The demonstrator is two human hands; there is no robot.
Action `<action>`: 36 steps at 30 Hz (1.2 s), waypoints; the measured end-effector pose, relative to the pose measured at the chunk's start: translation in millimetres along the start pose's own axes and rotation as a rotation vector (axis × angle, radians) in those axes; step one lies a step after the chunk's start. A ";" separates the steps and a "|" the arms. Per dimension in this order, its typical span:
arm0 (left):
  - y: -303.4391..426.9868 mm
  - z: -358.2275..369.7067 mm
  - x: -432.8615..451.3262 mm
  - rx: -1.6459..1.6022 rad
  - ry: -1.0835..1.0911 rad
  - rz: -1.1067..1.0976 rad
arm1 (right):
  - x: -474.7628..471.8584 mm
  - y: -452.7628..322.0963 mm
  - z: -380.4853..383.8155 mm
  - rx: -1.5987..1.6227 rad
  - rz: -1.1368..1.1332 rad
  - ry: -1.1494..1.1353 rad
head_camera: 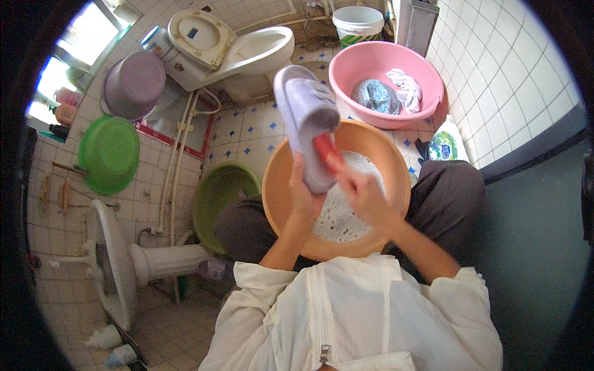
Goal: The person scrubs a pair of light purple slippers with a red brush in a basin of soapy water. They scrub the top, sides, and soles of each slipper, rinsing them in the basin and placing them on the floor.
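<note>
My left hand point(305, 197) grips a pale lavender slide sandal point(297, 109) by its heel end, with the toe pointing away from me. A red-handled brush point(328, 150) is in my right hand point(366, 197), blurred, its head against the footbed just below the strap. The bristles are hidden from view. Both hands are above an orange plastic basin point(276, 204) between my knees. Sudsy, greyish-white water point(341, 218) lies in the basin.
Beyond is a pink basin point(345, 55) with wet cloths point(378, 96). A detergent bottle point(448, 141) stands right, a green tub point(222, 199) left. Farther off are a toilet point(260, 46) and a white bucket point(358, 23). A pedestal sink point(116, 269) is at left, a dark door point(533, 241) at right.
</note>
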State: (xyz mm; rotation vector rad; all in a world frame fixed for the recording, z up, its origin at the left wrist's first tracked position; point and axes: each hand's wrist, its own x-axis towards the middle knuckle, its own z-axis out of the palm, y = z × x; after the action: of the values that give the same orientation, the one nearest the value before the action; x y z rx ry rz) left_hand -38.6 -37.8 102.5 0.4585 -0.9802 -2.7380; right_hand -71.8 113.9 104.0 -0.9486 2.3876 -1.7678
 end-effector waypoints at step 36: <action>-20.5 6.7 -14.4 0.138 0.102 -0.126 | 10.9 -14.6 1.2 0.183 0.086 0.070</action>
State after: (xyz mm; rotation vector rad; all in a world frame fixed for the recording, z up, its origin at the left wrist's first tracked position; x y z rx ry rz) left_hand -29.2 -14.2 97.4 0.6987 -1.1548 -2.7348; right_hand -73.6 105.2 119.8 -0.7637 2.2198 -1.9758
